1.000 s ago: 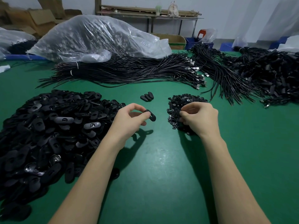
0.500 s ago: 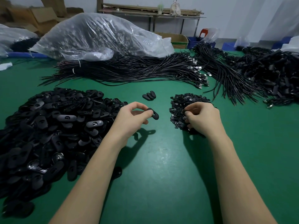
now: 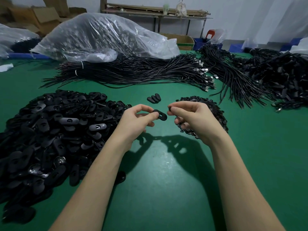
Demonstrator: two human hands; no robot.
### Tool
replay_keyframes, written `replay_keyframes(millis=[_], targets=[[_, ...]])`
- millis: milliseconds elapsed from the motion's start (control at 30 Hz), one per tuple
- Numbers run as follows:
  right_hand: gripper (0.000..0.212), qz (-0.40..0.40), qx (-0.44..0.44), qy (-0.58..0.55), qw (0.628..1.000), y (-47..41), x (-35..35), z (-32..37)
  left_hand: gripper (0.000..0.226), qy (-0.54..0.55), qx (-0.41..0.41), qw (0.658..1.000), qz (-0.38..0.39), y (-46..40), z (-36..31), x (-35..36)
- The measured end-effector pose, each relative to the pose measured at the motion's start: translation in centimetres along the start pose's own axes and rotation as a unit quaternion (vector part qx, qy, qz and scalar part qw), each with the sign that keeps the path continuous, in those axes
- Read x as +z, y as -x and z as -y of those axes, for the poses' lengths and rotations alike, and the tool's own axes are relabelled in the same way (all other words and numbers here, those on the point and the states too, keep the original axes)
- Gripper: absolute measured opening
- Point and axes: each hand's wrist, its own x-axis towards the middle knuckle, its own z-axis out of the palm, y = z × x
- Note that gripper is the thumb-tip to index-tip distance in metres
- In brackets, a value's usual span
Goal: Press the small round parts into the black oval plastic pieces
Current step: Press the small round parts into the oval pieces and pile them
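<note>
A: Why do we have the oval piece [image 3: 160, 114] up off the table like that?

B: Our left hand [image 3: 136, 121] pinches it between thumb and forefinger by one end, so the slotted face is turned toward the other hand and stays bare for pressing.

A: And the right hand [image 3: 191, 118]?

B: Its thumb and forefinger are closed on a small round part [image 3: 169, 108], just beside the oval piece and not yet touching it. The other fingers curl loosely underneath; we cannot tell whether they hide more parts.

A: So the supplies sit where each hand can reach them.

B: Yes. The big heap of oval pieces [image 3: 50, 130] lies on our left, the smaller heap of round parts [image 3: 211, 110] under our right wrist. Three oval pieces [image 3: 154, 98] lie together further back, between the heaps, likely finished ones.

A: What are we working on?

B: A green table [image 3: 158, 180], matte, with a soft shine from overhead light. Behind lie bundles of black cables [image 3: 141, 72] and a clear plastic bag [image 3: 100, 35], then cardboard boxes [image 3: 41, 15] and a wooden shelf [image 3: 155, 11] against a pale wall.
</note>
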Motion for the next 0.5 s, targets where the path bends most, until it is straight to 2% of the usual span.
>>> replay_keyframes(millis=[233,500], targets=[[0.011,0.019,0.005,0.008,1.0,-0.23,0.34,-0.08,0.01,0.014,0.001,1.0,0.013,-0.05,-0.17,0.03],[0.007,0.002,-0.002,0.06,0.998,-0.24,0.73,-0.05,0.008,0.016,-0.006,1.0,0.017,0.01,-0.23,0.09]])
